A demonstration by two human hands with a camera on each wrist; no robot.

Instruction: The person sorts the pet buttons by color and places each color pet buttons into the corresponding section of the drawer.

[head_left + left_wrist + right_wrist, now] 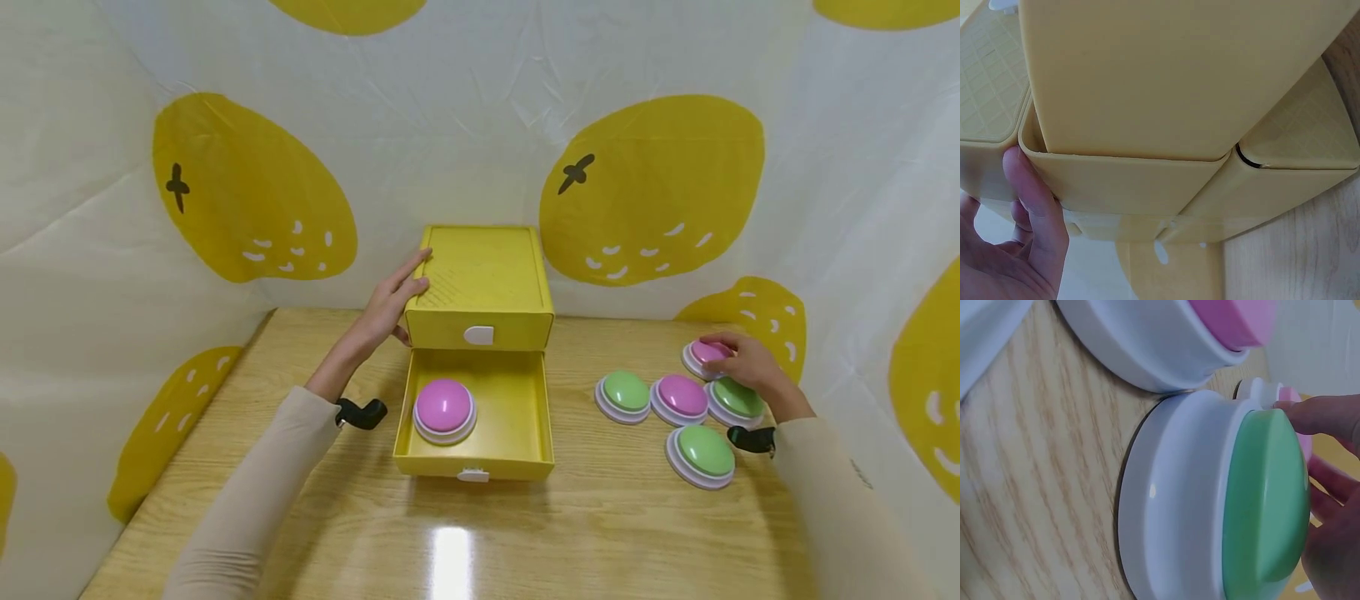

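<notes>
Right hand (746,367) curls over the far pink button (705,353) by the table's right edge, left hand (393,304) resting flat against the drawer box (480,283).

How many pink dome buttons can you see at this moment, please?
3: one in the open drawer, one on the table between green buttons, and one at the back under the right hand. The closed upper drawer may hide more.

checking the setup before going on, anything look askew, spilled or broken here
Nothing stands out. The yellow drawer box sits square, its lower drawer pulled open with one pink button inside; the other buttons sit upright on the table.
</notes>
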